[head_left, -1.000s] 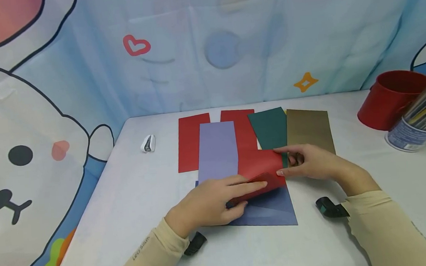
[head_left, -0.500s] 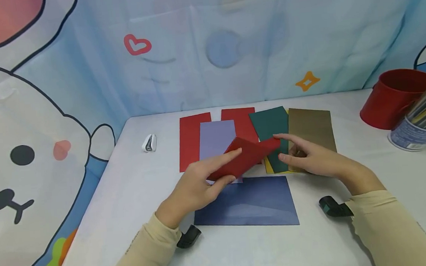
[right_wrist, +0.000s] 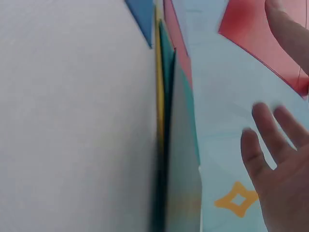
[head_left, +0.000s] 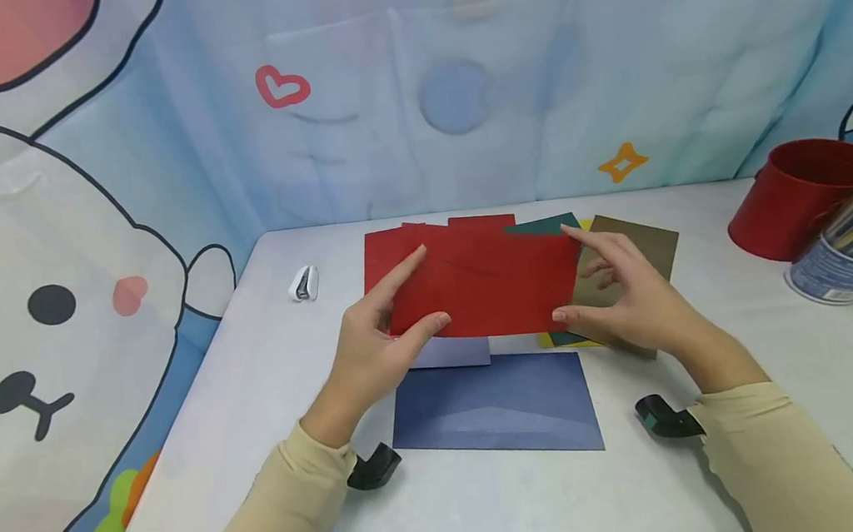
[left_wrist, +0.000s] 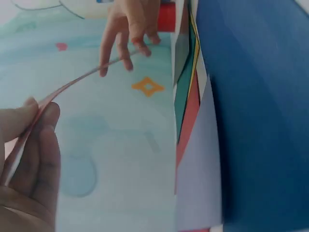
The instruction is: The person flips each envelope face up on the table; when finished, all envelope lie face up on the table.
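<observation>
A red paper sheet [head_left: 488, 282] is held up over the table between both hands, its broad face towards me. My left hand [head_left: 372, 337] grips its left end, thumb in front and fingers behind, as the left wrist view shows. At the other end my right hand [head_left: 627, 288] holds the sheet by its right corners, with the thumb low and the index finger at the top; the remaining fingers are spread loosely. Below lies a dark blue sheet [head_left: 494, 407], and a lilac sheet [head_left: 452, 353] pokes out under the red one, which hides most of it.
Behind the held sheet lie other red sheets [head_left: 378, 253], a green sheet [head_left: 544, 225], a yellow edge [head_left: 545, 340] and a brown sheet [head_left: 639, 249]. A small white stapler-like object [head_left: 303, 284] sits left. To the right stand a red mug [head_left: 790, 204] and a pen tin [head_left: 836, 271].
The red paper sheet has been lifted off the blue sheet, swung up and opened out from a curled shape. My left hand has moved up and left. The brown sheet has turned slightly.
</observation>
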{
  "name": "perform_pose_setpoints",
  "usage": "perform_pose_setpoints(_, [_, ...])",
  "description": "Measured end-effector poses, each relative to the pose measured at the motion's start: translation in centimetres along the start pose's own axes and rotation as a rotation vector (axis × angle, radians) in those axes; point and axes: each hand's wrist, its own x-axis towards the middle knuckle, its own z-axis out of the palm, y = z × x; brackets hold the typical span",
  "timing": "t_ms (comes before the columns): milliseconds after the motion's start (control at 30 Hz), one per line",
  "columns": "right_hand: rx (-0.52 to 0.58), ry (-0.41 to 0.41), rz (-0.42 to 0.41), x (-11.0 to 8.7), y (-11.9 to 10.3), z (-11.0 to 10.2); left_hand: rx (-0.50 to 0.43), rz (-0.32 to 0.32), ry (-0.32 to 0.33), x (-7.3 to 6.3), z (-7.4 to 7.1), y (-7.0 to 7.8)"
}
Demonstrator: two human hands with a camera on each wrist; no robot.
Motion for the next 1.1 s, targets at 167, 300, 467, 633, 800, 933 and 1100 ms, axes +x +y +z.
perform_pose_setpoints(167, [0.019, -0.034, 0.052, -0.1, -0.4, -0.3, -0.187, -0.297, 0.035, -0.2, 0.4, -0.3])
perform_pose_setpoints(300, [-0.007, -0.075, 0.064, -0.1, -0.3, -0.5, -0.16, -0.421, 0.032, -0.4, 0.5, -0.8])
perform_pose_setpoints(467, [-0.006, -0.119, 0.062, 0.0, 0.1, -0.7, -0.026, -0.52, -0.02, -0.6, 0.4, -1.7])
perform_pose_setpoints(633, [0.038, -0.131, 0.049, -0.1, 0.1, -0.8, 0.065, -0.563, -0.095, -0.7, 0.2, -2.4])
perform_pose_setpoints(800, [-0.019, -0.186, 0.085, -0.1, 0.0, -1.1, 0.157, -0.581, -0.15, -0.6, -0.2, -2.7])
perform_pose_setpoints(933, [-0.057, -0.241, 0.108, -0.2, -0.2, -1.4, 0.215, -0.583, -0.202, -0.6, -0.3, -2.9])
perform_pose_setpoints(1100, [-0.064, -0.322, 0.121, -0.4, -0.4, -1.8, 0.24, -0.638, -0.284, -0.7, -0.9, -2.7])
